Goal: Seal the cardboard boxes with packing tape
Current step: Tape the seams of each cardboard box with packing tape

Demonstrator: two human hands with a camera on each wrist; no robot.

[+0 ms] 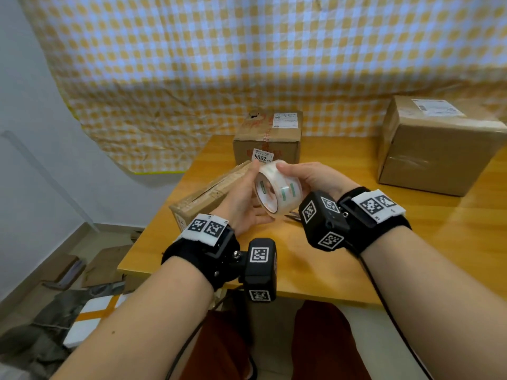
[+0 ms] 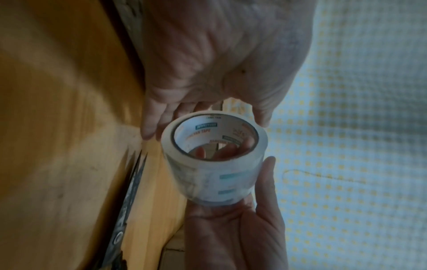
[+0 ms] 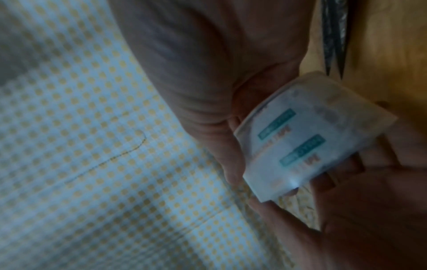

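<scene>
I hold a roll of clear packing tape [image 1: 277, 187] above the wooden table [image 1: 315, 259] with both hands. My left hand [image 1: 242, 205] cups its left side, thumb under the rim and fingers behind. My right hand [image 1: 308, 175] grips it from the right, fingers over the top. In the left wrist view the tape roll [image 2: 215, 160] shows its open core, with fingertips inside it. The tape roll [image 3: 312, 135] appears blurred in the right wrist view. A flat cardboard box [image 1: 208, 193] lies just behind my left hand, and a taped box [image 1: 269, 135] stands farther back.
A large cardboard box [image 1: 436, 146] stands at the table's right rear. Scissors [image 2: 129, 191] lie on the table under the hands, mostly hidden in the head view. A checked cloth [image 1: 247, 64] hangs behind. Cardboard and clutter [image 1: 68, 311] lie on the floor at left.
</scene>
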